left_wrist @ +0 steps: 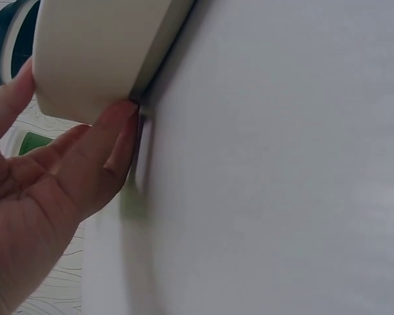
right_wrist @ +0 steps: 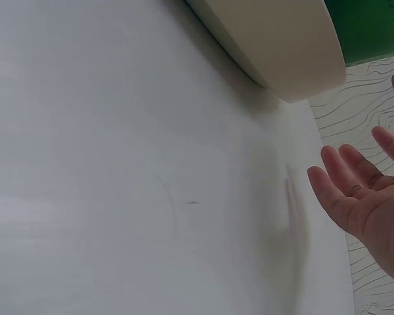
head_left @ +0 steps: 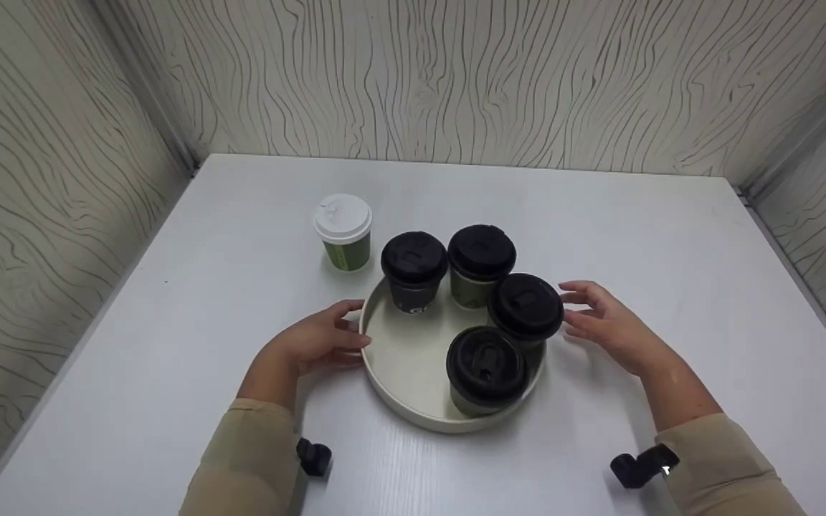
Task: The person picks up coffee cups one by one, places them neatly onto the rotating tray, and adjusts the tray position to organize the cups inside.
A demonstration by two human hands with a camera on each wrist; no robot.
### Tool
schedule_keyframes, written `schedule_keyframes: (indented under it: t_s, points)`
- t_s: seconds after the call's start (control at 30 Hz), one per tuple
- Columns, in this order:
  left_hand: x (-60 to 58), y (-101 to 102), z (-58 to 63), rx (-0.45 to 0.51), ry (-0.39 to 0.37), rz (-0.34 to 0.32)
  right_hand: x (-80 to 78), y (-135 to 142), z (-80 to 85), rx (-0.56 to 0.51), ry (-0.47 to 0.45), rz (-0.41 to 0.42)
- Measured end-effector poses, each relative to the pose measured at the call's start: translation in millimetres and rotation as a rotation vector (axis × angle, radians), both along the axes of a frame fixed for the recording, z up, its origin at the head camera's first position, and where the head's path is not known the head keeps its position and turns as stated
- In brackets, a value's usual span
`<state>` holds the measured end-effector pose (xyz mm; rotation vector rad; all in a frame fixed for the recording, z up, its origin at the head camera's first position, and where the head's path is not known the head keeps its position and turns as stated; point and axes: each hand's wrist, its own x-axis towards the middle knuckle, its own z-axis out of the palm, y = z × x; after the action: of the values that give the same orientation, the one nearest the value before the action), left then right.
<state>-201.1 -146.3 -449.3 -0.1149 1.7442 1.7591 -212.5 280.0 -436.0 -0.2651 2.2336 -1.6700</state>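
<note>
A round cream tray (head_left: 407,362) stands on the white table with several black-lidded paper cups in it. My left hand (head_left: 316,338) grips the tray's left side; in the left wrist view its thumb (left_wrist: 16,98) lies by the upper edge and fingertips (left_wrist: 115,118) touch the bottom edge. To the right of the tray, my right hand (head_left: 617,333) is held with spread fingers, apart from the tray wall (right_wrist: 282,52) in the right wrist view. Two cups stand at the back, a dark one (head_left: 414,269) and a green one (head_left: 480,261). Others stand at the right (head_left: 525,308) and front right (head_left: 487,369).
A green cup with a white lid (head_left: 345,233) stands on the table (head_left: 599,222), behind and left of the tray. Wood-grain patterned panels (head_left: 456,79) enclose the table at the back and sides. A small black device (head_left: 315,457) sits at each wrist.
</note>
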Motion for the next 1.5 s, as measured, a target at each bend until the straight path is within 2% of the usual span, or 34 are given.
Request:
schedule_keyframes:
  t_s: [0.17, 0.4, 0.67, 1.0, 1.27, 1.5]
  points:
    - [-1.0, -0.3, -1.1, 0.021, 0.007, 0.010, 0.1, -0.3, -1.0, -0.014, 0.002, 0.003]
    - [-4.0, 1.4, -3.4, 0.028, 0.015, 0.063, 0.1, -5.2, -2.5, -0.038, 0.002, 0.006]
    - [-9.2, 5.6, -3.5, 0.012, 0.001, 0.115, 0.4, -8.8, -3.0, -0.012, -0.012, -0.010]
    - [-18.7, 12.2, -0.8, -0.027, 0.032, 0.150, -2.2, -11.2, -4.9, -0.008, -0.052, -0.039]
    - [-26.9, 16.6, -4.0, -0.077, 0.064, 0.204, -2.2, -11.5, -9.9, -0.037, -0.070, -0.025]
    - [-32.1, 19.1, -4.5, -0.086, 0.108, 0.208, -1.1, -12.4, -14.8, -0.061, -0.103, -0.032]
